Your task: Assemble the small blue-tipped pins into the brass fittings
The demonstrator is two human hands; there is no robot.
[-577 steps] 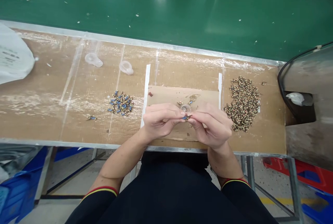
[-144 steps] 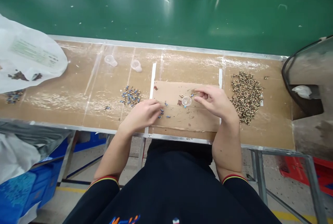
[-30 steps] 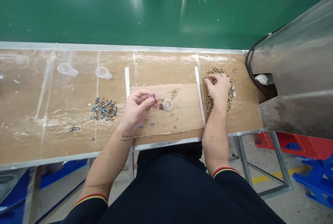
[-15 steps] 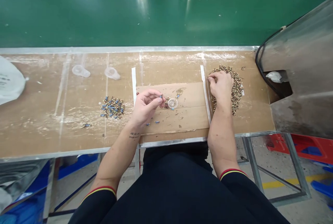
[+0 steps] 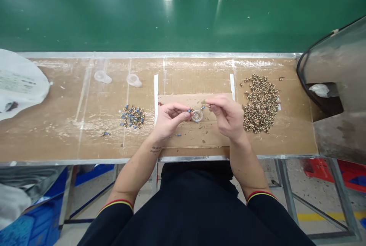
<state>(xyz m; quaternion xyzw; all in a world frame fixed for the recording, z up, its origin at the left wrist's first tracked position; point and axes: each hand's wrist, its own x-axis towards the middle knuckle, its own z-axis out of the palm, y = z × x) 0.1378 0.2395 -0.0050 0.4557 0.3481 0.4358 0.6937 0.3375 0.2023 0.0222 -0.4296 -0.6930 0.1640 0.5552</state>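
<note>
My left hand (image 5: 170,121) pinches a small blue-ended part (image 5: 189,111) between thumb and fingertips. Just right of it sits a small clear round dish (image 5: 197,115) on the cardboard mat (image 5: 191,141). My right hand (image 5: 227,116) is closed in a pinch above the mat, near the dish. A tiny brass-coloured piece (image 5: 207,102) shows at its fingertips, too small to name exactly. Several small blue-ended parts (image 5: 178,135) lie loose on the mat. To the right spreads a large pile of brass-coloured metal pieces (image 5: 259,109); to the left is a smaller pile of blue-and-brass parts (image 5: 133,117).
Two translucent plastic scoops (image 5: 134,80) lie at the back left. A white bag (image 5: 20,84) is at the far left. White tape strips (image 5: 156,93) flank the mat. A metal housing (image 5: 340,93) with a black cable stands at the right, and a green surface (image 5: 183,13) lies beyond the bench.
My right hand has left the brass-coloured pile and moved left to the mat, close to my left hand. The left hand keeps its pinch. The view has shifted slightly.
</note>
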